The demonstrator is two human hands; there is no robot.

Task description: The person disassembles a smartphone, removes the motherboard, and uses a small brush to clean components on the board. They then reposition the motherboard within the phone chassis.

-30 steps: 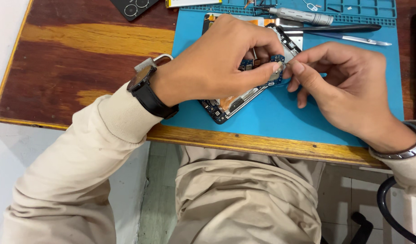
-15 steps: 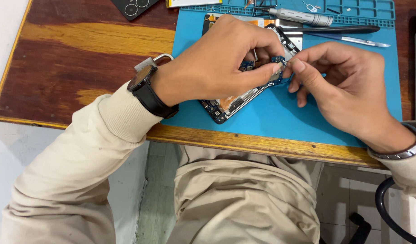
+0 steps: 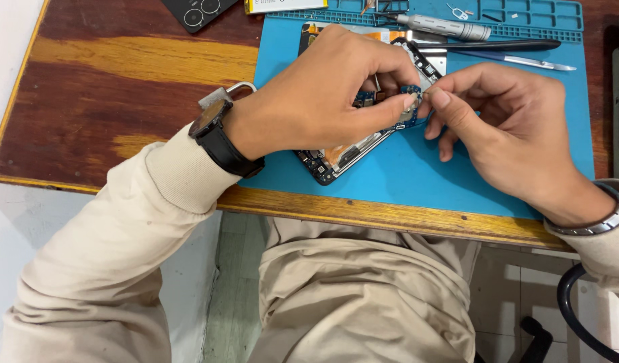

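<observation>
An opened phone with its back off lies tilted on a blue work mat, circuit board showing. My left hand covers most of it, thumb and fingers pinching at the phone's upper edge. My right hand meets it from the right, thumb and forefinger pinching a tiny part at the same spot. What the part is cannot be made out. A black watch sits on my left wrist, a metal bracelet on my right.
The mat lies on a wooden table. A grey screwdriver, a black pry tool and tweezers lie along the mat's far edge. A black phone back cover lies at the top left. My lap is below the table edge.
Both hands stay pinched at the phone's upper edge. The fingertips have shifted only slightly; the phone has not moved.
</observation>
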